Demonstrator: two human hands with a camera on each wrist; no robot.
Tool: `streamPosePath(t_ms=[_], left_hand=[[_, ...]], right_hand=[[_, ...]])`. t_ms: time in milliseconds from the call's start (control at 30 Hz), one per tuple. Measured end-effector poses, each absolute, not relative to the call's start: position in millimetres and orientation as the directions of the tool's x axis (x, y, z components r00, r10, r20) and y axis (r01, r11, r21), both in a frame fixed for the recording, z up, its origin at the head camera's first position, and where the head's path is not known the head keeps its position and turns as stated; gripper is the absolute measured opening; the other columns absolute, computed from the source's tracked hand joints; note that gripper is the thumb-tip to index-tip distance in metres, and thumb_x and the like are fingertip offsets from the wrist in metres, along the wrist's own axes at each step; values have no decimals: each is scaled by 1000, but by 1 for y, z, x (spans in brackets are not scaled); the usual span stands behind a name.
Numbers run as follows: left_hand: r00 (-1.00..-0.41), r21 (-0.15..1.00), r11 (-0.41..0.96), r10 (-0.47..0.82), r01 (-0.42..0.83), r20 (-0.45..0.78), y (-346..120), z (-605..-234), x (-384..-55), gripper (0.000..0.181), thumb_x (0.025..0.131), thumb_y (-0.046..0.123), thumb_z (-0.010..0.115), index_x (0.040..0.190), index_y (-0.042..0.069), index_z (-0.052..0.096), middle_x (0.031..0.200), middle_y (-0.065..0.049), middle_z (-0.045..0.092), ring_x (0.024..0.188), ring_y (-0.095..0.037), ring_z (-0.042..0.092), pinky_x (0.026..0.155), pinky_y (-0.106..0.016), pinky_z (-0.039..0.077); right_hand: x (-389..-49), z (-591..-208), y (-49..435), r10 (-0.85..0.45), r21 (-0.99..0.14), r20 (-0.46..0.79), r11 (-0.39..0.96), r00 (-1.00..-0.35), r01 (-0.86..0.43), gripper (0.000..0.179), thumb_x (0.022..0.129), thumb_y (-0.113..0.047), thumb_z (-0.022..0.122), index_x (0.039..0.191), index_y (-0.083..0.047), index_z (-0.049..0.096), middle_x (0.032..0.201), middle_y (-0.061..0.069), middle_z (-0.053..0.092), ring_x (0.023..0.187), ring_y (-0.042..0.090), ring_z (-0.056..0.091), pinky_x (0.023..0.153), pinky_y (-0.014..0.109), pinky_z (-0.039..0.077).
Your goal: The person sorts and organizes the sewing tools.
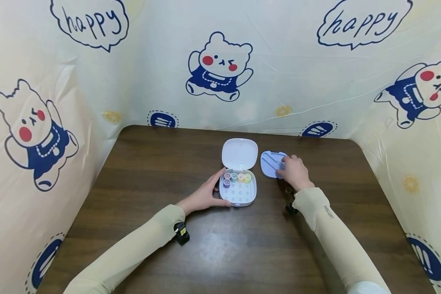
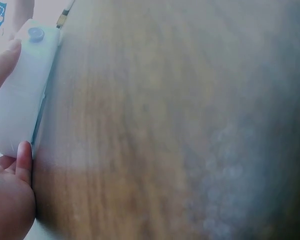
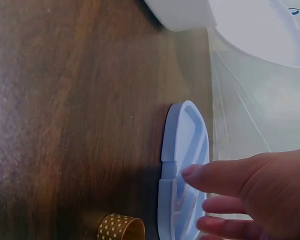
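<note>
My left hand point(image 1: 203, 196) grips the left side of a white sewing box point(image 1: 253, 192), thumb at its front and fingers toward the back. Its lid point(image 1: 239, 153) stands raised. Several small coloured thread spools point(image 1: 234, 177) sit on the pegs inside, along the back row and at the left; the other pegs are bare. To the right lies a flat blue tray point(image 1: 268, 165) with slanted dividers. My right hand point(image 1: 295, 172) is over its right part, thumb and fingers apart. In the right wrist view the thumb tip is at the tray's inner edge; contact is unclear.
A gold dotted ring point(image 3: 121, 227), like an open thimble, stands on the brown wooden table point(image 1: 150, 171) just in front of the tray. Printed cloth point(image 1: 220, 114) hangs behind the table and along both sides.
</note>
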State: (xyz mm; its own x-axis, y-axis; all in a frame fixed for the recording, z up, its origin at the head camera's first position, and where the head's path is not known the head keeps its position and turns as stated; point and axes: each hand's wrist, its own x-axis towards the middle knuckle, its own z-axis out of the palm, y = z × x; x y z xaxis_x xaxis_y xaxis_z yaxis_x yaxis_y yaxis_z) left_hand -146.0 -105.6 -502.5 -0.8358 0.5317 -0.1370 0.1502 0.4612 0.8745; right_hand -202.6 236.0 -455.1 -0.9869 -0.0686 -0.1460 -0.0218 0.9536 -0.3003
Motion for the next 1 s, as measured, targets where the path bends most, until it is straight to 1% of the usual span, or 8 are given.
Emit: streamPosePath(t_ms=[67,200,333,500,700,833,1000], left_hand=[[-836,875,458,532,153,-132,-105,-503,-146,121,81,40,91,169,27,9,170,-9,22,136,-22,46,108,-39,45],[-836,875,459,533,155,-131,-106,-504,-147,120,82,40,91,169,27,9,170,-9,22,137,-21,45,108,-38,45],[-836,875,459,531,152,-134,-106,-503,-147,120,82,40,91,169,27,9,170,-9,22,136,-22,47,108,-38,45],[-838,875,461,528,146,-138,-105,-504,-147,121,82,40,91,169,27,9,170,-8,22,135,-22,47,108,-38,45],[-838,874,466,526,140,-147,-105,-504,-146,121,81,42,91,169,29,9,170,-8,21,136,-22,46,108,-39,45],[-837,877,459,528,142,-141,-106,-504,-146,120,82,41,91,169,29,9,170,-9,21,138,-23,45,109,-39,45],[-838,876,457,529,152,-130,-106,-505,-148,119,82,40,91,169,29,9,170,-9,21,138,-23,45,109,-40,45]], right_hand=[[-203,-455,236,-68,-294,-151,956,-986,-21,47,95,-22,73,128,8,62,123,31,59,113,47,52,93,62,49],[-205,-456,237,-75,-281,-162,959,-984,-27,44,95,-23,73,125,8,63,118,30,61,108,45,50,88,59,48],[-206,-455,237,-76,-282,-172,959,-982,-25,42,94,-21,73,122,9,64,115,30,62,105,43,51,86,57,48],[-206,-455,237,-81,-286,-179,958,-981,-27,40,94,-20,74,119,10,66,114,29,63,104,43,54,87,57,49],[-203,-454,238,-90,-302,-191,953,-977,-28,39,92,-20,73,116,11,69,112,28,64,105,42,53,90,56,48],[-200,-453,238,-100,-310,-181,950,-978,-40,39,91,-20,74,115,12,70,111,28,64,104,42,54,89,56,48],[-193,-449,238,-101,-317,-156,947,-983,-47,42,92,-23,75,116,12,69,107,26,64,100,40,53,85,54,47]])
